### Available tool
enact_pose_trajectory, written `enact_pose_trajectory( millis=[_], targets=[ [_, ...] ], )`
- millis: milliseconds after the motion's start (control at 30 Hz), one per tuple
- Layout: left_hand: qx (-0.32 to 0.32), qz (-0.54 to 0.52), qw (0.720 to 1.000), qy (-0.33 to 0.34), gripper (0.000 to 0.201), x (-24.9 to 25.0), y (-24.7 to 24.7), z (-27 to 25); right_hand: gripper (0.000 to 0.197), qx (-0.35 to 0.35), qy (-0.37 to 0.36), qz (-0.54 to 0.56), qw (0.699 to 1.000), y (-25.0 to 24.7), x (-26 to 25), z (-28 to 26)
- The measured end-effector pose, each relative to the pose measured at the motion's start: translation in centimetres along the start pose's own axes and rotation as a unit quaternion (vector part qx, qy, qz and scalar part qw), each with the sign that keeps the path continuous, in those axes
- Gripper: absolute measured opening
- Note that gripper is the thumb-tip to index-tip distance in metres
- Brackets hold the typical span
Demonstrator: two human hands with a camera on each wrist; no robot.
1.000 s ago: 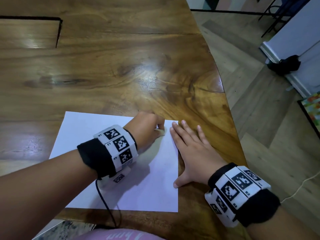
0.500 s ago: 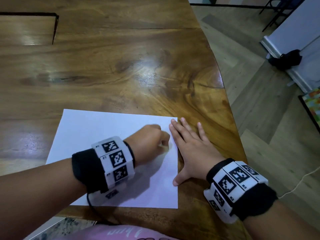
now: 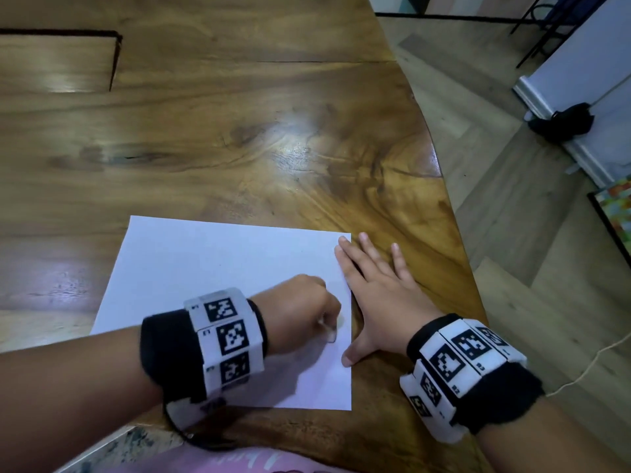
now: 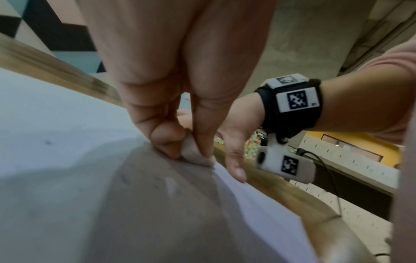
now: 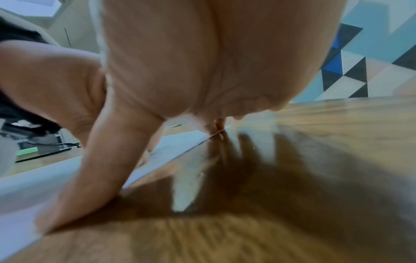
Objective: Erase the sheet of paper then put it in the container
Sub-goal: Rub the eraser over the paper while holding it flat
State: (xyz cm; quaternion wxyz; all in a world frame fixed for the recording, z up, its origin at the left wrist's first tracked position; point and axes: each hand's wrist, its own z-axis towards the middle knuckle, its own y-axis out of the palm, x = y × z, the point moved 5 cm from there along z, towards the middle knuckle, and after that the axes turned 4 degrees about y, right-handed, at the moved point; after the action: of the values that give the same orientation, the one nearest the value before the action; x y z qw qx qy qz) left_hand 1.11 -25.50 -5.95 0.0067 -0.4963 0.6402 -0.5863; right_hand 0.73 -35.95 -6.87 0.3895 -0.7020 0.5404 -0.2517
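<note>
A white sheet of paper (image 3: 205,288) lies flat on the wooden table (image 3: 239,131) near its front edge. My left hand (image 3: 307,312) pinches a small white eraser (image 4: 193,153) and presses it onto the sheet near its right edge. Faint grey marks (image 4: 47,142) show on the paper in the left wrist view. My right hand (image 3: 375,295) lies flat with straight fingers beside the sheet; its thumb (image 5: 74,195) and index fingertip hold down the paper's (image 5: 33,186) right edge. No container is in view.
The table's curved right edge (image 3: 454,233) drops to a wood-pattern floor. A rectangular cut-out (image 3: 58,59) sits at the table's far left. A white cable (image 3: 587,367) runs over the floor, and a black object (image 3: 563,121) rests by a white cabinet.
My left hand has slid the eraser toward me along the sheet's right edge, from the far corner to about halfway down. The right hand has stayed flat in place.
</note>
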Motion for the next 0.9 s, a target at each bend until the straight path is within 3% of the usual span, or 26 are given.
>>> enact_pose_trajectory(
  millis=[200, 333, 433, 533, 667, 733, 833, 900],
  targets=[
    [0.145, 0.018, 0.983, -0.108, 0.017, -3.8, -5.9, 4.4, 0.149, -0.007, 0.005, -0.011, 1.0, 0.0, 0.0, 0.0],
    [0.141, 0.001, 0.984, -0.108, 0.015, -2.7, -4.5, 3.5, 0.149, -0.006, 0.005, -0.008, 1.0, 0.0, 0.0, 0.0],
    [0.081, -0.003, 0.996, -0.042, 0.018, -0.4, -1.6, 1.2, 0.148, -0.003, 0.001, -0.001, 1.0, 0.0, -0.1, 0.0],
    [0.023, 0.016, 0.999, -0.017, 0.017, 0.2, -0.8, 0.4, 0.149, -0.005, 0.001, 0.002, 1.0, -0.1, -0.1, 0.0],
    [0.095, 0.012, 0.994, -0.06, 0.016, -1.9, -3.5, 2.9, 0.148, -0.01, 0.003, -0.004, 1.0, -0.1, -0.1, 0.1],
    [0.099, 0.014, 0.994, -0.044, 0.015, -1.6, -3.2, 2.6, 0.148, -0.008, 0.005, -0.002, 1.0, 0.0, 0.0, 0.1],
    [0.046, 0.014, 0.999, 0.018, 0.027, 0.6, 0.0, -0.4, 0.148, -0.01, 0.005, 0.005, 1.0, 0.0, 0.0, 0.0],
    [0.005, -0.005, 0.999, 0.034, 0.022, 1.2, 1.9, -2.1, 0.148, -0.011, 0.005, 0.005, 1.0, 0.0, 0.0, 0.0]
  ],
)
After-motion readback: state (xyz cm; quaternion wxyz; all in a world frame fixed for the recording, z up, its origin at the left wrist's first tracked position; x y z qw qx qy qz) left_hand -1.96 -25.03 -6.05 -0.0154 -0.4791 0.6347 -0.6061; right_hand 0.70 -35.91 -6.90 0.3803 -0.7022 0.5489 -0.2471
